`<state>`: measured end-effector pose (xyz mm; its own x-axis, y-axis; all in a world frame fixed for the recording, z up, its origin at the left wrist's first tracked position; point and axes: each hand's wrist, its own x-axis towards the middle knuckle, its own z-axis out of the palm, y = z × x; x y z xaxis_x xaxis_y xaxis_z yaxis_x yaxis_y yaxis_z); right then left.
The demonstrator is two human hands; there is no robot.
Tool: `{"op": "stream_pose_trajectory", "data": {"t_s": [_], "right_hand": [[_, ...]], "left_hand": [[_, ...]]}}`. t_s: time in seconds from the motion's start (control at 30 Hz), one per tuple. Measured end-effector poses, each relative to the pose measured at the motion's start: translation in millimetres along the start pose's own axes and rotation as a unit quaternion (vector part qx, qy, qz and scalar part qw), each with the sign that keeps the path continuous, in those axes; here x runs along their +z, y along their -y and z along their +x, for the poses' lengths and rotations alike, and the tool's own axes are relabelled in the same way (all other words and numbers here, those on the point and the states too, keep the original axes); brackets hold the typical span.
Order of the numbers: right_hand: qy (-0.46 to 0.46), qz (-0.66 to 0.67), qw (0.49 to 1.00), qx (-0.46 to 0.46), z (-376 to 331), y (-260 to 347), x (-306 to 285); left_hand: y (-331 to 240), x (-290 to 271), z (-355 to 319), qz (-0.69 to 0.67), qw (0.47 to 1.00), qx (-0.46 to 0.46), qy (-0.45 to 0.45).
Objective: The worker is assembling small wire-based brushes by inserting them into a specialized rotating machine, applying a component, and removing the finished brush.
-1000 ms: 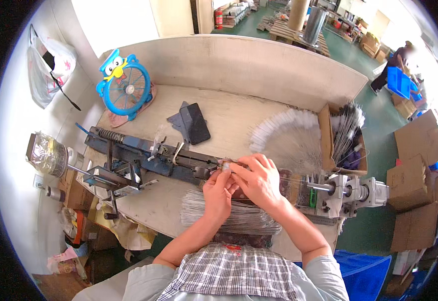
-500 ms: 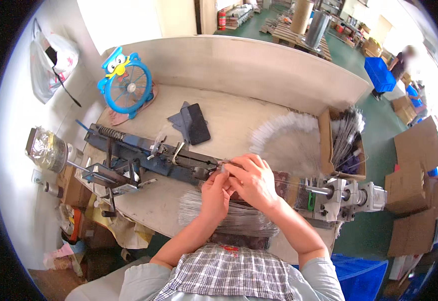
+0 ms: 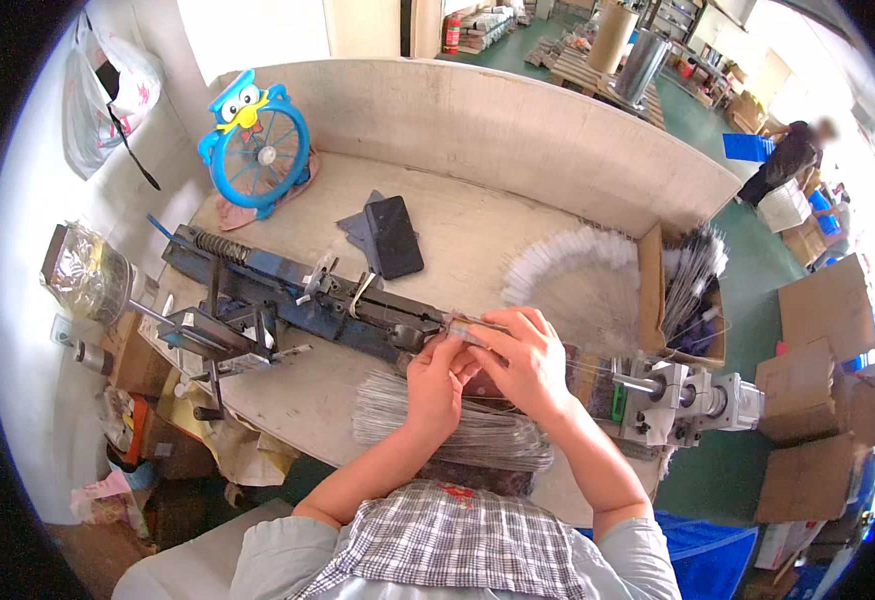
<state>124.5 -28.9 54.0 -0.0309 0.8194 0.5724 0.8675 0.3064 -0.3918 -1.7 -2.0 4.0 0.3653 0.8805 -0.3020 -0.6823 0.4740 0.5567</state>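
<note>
My left hand (image 3: 435, 388) and my right hand (image 3: 525, 358) meet at the right end of a long dark metal jig (image 3: 327, 305). Their fingertips pinch together around something small and pale, too hidden to name. Just under both wrists lies a thick bundle of thin grey wires (image 3: 457, 425), spread across the front of the table (image 3: 302, 405). To the right of my right hand, a motor-driven shaft with a silver chuck (image 3: 677, 390) points toward the jig.
Behind my right hand, white-tipped brushes (image 3: 567, 265) lie fanned out beside a cardboard box (image 3: 649, 290) of wire pieces. A black phone (image 3: 393, 237) and a blue duck-shaped fan (image 3: 257, 155) stand farther back. A low panel (image 3: 477, 125) edges the table; a person (image 3: 792, 160) carries a blue crate (image 3: 747, 147) beyond.
My hands stay together at the jig's end, with the fingers only slightly shifted. The view has tilted a little. In the background, the person with the blue crate has turned and moved.
</note>
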Motion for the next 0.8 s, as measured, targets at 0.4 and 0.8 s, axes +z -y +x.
{"op": "stream_pose_trajectory", "data": {"t_s": [0.4,0.8], "right_hand": [[-0.024,0.026,0.999,0.003,-1,2,6],[-0.044,-0.036,0.998,0.035,-2,8,9]], "left_hand": [[4,-6,3,0.012,1.0,0.02,0.001],[-5,6,-6,-0.042,0.999,-0.02,-0.012]]}}
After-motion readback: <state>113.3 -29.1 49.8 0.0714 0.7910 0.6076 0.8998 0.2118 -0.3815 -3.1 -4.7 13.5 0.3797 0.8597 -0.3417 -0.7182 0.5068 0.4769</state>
